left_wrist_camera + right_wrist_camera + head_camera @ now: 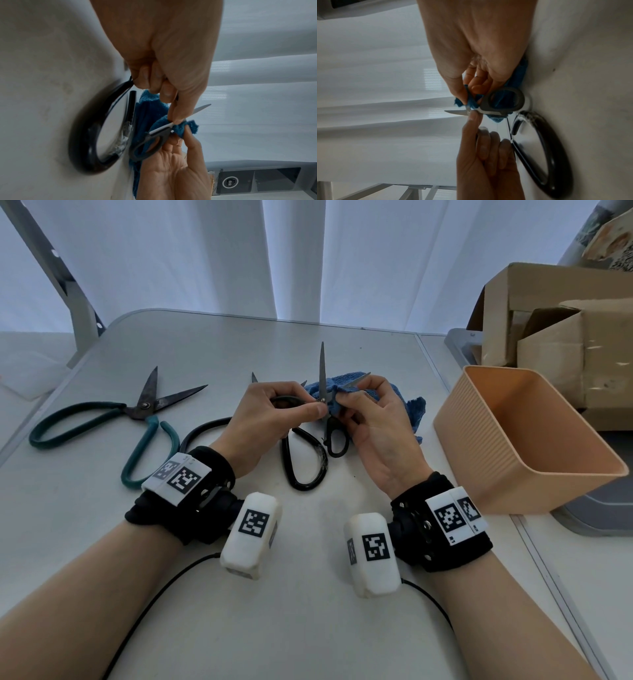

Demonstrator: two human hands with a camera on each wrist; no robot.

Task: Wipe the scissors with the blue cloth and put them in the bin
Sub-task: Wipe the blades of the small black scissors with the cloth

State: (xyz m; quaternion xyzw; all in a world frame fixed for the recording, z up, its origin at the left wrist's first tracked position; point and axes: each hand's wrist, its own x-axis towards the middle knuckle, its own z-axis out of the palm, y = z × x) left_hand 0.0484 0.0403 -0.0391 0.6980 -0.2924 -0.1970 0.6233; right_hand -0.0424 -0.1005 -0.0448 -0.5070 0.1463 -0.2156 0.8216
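Observation:
Small scissors [322, 378] with dark handles are held above the table, blades spread apart, one pointing up. My left hand [317, 409] pinches them at the pivot between thumb and forefinger. My right hand [342, 402] pinches a fold of the blue cloth [409, 409] around the other blade, near the pivot. The left wrist view shows the scissors [154, 136], the cloth [150, 108] and my left fingertips [176, 117] on the pivot. In the right wrist view the scissors' handle loop [521, 100] lies against the cloth [471, 103]. The orange bin [507, 446] stands to the right, with nothing seen inside.
Large black-handled scissors [303, 463] lie on the white table [239, 344] under my hands. Green-handled shears [140, 412] lie open at the left. Cardboard boxes [555, 330] stand behind the bin. Black cables run along the table's near edge.

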